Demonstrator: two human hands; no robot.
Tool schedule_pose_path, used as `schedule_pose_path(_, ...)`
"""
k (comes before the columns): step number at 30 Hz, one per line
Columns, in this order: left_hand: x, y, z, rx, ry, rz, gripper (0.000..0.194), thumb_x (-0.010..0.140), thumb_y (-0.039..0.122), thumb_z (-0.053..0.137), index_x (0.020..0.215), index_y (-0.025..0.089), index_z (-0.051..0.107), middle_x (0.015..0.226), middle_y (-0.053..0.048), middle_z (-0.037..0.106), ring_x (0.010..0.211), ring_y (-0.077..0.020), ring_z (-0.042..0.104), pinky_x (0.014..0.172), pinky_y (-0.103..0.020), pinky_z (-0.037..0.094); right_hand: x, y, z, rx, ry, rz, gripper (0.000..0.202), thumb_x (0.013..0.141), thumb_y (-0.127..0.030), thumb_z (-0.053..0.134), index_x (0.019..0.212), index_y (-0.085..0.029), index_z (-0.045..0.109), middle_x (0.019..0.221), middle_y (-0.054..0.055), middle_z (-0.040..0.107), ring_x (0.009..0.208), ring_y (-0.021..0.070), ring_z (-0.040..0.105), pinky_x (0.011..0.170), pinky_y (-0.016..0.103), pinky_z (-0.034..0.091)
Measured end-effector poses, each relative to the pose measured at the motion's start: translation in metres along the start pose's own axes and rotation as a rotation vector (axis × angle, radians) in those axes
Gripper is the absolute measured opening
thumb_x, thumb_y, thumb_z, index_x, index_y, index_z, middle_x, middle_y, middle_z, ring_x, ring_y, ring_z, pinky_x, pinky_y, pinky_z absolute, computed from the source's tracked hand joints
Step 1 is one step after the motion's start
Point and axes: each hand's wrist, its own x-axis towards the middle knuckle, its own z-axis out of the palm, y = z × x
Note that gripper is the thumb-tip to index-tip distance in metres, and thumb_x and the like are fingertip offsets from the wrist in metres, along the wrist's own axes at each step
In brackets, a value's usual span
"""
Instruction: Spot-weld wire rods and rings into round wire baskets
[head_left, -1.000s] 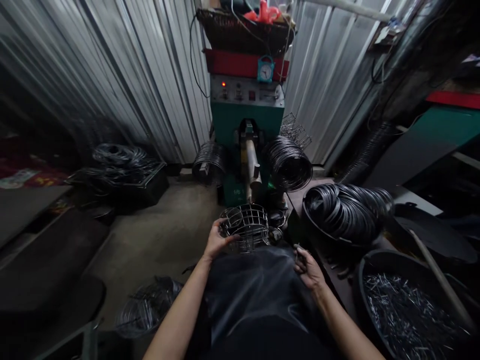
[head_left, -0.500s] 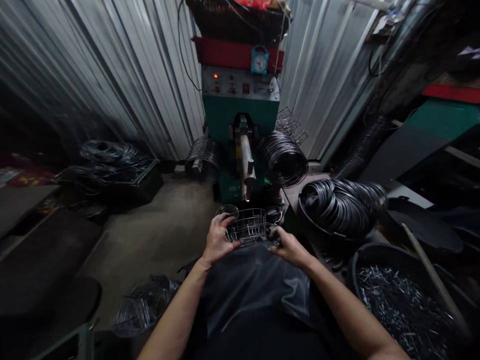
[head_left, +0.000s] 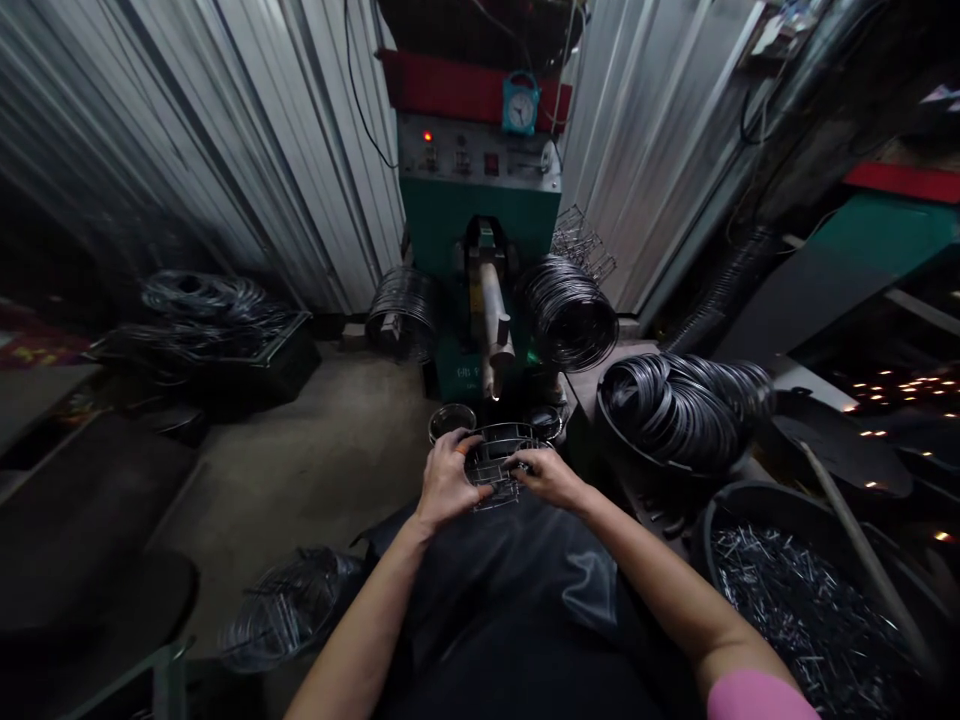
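A small wire basket [head_left: 498, 472] is held above my lap, in front of the machine's welding arm [head_left: 495, 325]. My left hand [head_left: 448, 480] grips its left side, with the thumb at the near edge and the fingers over the far part. At the basket's right side is my right hand [head_left: 551, 478], thumb and fingers pinched together. Whatever sits between those fingertips is too small and dark to make out. Just beyond the basket stand two round containers, a left bowl [head_left: 451, 418] and a right bowl [head_left: 545, 420] holding dark small pieces.
Wire ring bundles hang on the green machine's left [head_left: 401, 312] and right [head_left: 570, 312]. A tub of wire rings [head_left: 675, 410] and a bin of short wire pieces [head_left: 810, 610] stand right. Sparks [head_left: 900, 390] fly far right. More wire [head_left: 210, 310] lies left.
My right hand has moved left from beside the right bowl to the basket. The basket has tipped and come slightly nearer to me. Sparks have appeared at the far right.
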Motion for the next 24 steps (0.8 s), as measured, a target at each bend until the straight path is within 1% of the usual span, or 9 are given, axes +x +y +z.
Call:
schedule_pose_path(2, 0.001, -0.001, -0.001, -0.023, -0.005, -0.011, 0.066, 0.051, 0.025, 0.077, 0.114, 0.021, 0.055, 0.126, -0.008, 0.049, 0.118, -0.0292, 0.046, 0.098, -0.042, 0.043, 0.001, 0.002, -0.008, 0.006, -0.066, -0.072, 0.021, 0.081, -0.011, 0.052, 0.094, -0.019, 0.067, 0.091, 0.005, 0.070, 0.087, 0.0168, 0.064, 0.078, 0.026, 0.046)
schedule_pose_path(4, 0.003, -0.004, -0.001, -0.044, -0.006, -0.022, 0.067, 0.051, 0.026, 0.077, 0.113, 0.021, 0.056, 0.125, -0.008, 0.049, 0.118, -0.0294, 0.046, 0.098, -0.042, 0.044, 0.003, 0.003, -0.014, -0.023, -0.126, -0.134, 0.024, 0.080, -0.014, 0.057, 0.103, -0.018, 0.066, 0.095, 0.007, 0.069, 0.090, 0.0181, 0.063, 0.079, 0.027, 0.047)
schedule_pose_path(7, 0.005, -0.008, 0.000, -0.069, -0.018, -0.031, 0.067, 0.051, 0.029, 0.078, 0.113, 0.021, 0.056, 0.125, -0.009, 0.049, 0.118, -0.0297, 0.046, 0.098, -0.043, 0.044, 0.007, 0.005, -0.013, -0.112, -0.161, -0.160, 0.034, 0.076, -0.016, 0.064, 0.110, -0.017, 0.063, 0.100, 0.009, 0.067, 0.093, 0.0200, 0.063, 0.080, 0.029, 0.048)
schedule_pose_path(12, 0.008, -0.018, 0.003, -0.097, -0.031, -0.041, 0.068, 0.050, 0.028, 0.079, 0.114, 0.022, 0.055, 0.126, -0.007, 0.049, 0.119, -0.0291, 0.046, 0.098, -0.043, 0.043, 0.014, 0.011, -0.004, -0.195, -0.138, -0.152, 0.027, 0.079, -0.014, 0.062, 0.105, -0.019, 0.065, 0.096, 0.007, 0.068, 0.089, 0.0186, 0.064, 0.077, 0.026, 0.048)
schedule_pose_path(16, 0.014, -0.027, 0.007, -0.111, -0.021, -0.025, 0.067, 0.050, 0.027, 0.078, 0.113, 0.021, 0.055, 0.125, -0.008, 0.049, 0.118, -0.0289, 0.047, 0.097, -0.043, 0.044, 0.021, 0.016, 0.000, -0.223, -0.094, -0.161, 0.022, 0.079, -0.017, 0.063, 0.100, -0.019, 0.066, 0.093, 0.006, 0.069, 0.085, 0.0169, 0.065, 0.072, 0.023, 0.047)
schedule_pose_path(20, 0.023, -0.036, 0.010, -0.116, -0.019, 0.026, 0.068, 0.051, 0.026, 0.078, 0.115, 0.020, 0.054, 0.125, -0.010, 0.049, 0.118, -0.0294, 0.047, 0.097, -0.044, 0.045, 0.028, 0.018, 0.001, -0.261, -0.112, -0.168, 0.019, 0.080, -0.017, 0.062, 0.099, -0.019, 0.066, 0.094, 0.005, 0.069, 0.085, 0.0164, 0.065, 0.070, 0.022, 0.047)
schedule_pose_path(24, 0.031, -0.043, 0.013, -0.137, -0.021, 0.044, 0.068, 0.053, 0.027, 0.077, 0.116, 0.021, 0.053, 0.127, -0.010, 0.048, 0.118, -0.0297, 0.048, 0.096, -0.045, 0.045, 0.035, 0.019, 0.000, -0.316, -0.118, -0.143, 0.022, 0.080, -0.017, 0.060, 0.101, -0.022, 0.065, 0.094, 0.004, 0.068, 0.085, 0.0157, 0.064, 0.067, 0.022, 0.045)
